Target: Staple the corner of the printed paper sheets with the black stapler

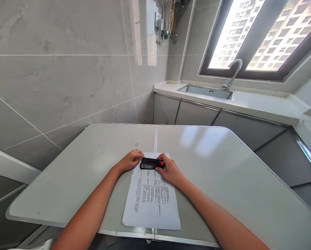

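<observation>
A black stapler [150, 163] with a red end lies across the upper part of a printed sheet of paper [150, 194]. My right hand [171, 170] grips its red end between thumb and fingers. At the stapler's other end, my left hand [130, 160] has its fingers bent together on the paper's upper left edge, close to the stapler's tip. The fingers partly hide that edge. Whether more sheets lie under the top one, I cannot tell. The print runs sideways down the page.
The paper rests on a pale folding table [202, 166] with a seam down its middle. Small thin marks or staples [137, 144] show beyond my left hand. Behind the table are a counter [262, 104], a sink [207, 91] and a faucet [233, 74]. A tiled wall [66, 76] borders the left.
</observation>
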### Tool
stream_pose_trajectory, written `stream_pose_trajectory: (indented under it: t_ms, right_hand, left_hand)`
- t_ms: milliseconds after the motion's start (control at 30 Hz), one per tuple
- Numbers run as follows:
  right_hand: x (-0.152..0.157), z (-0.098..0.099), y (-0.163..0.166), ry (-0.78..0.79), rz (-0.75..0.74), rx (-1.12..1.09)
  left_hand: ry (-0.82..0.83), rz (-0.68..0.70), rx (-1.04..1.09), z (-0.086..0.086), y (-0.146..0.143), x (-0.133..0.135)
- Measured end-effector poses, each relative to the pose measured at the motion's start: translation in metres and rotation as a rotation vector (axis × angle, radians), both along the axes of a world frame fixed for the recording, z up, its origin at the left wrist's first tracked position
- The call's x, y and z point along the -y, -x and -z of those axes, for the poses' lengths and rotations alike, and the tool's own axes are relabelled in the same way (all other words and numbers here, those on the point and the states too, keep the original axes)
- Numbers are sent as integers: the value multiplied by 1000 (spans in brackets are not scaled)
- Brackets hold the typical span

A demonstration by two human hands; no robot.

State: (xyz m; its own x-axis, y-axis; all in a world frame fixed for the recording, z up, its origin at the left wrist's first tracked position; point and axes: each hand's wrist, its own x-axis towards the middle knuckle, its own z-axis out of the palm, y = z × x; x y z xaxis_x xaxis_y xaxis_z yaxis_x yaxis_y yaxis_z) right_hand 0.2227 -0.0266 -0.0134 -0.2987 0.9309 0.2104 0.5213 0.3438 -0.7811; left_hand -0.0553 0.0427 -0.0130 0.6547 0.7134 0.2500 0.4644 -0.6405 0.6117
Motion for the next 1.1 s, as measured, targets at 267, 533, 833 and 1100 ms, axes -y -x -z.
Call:
stream_pose_trajectory:
  t_ms: [267,533,833,1100]
  right_hand:
    - [-5,5,-3,26,62,-86]
    - [-6,2,-4,-3,143,-174]
    - [-11,-2,-4,74,172,-199]
    - [-10,-3,-6,16,155,-135]
  left_hand:
    - [293,172,45,-21,5,7]
    - [339,184,5,-19,7,3]
    - [346,164,59,-11,7,0]
    - [340,176,55,-18,6,4]
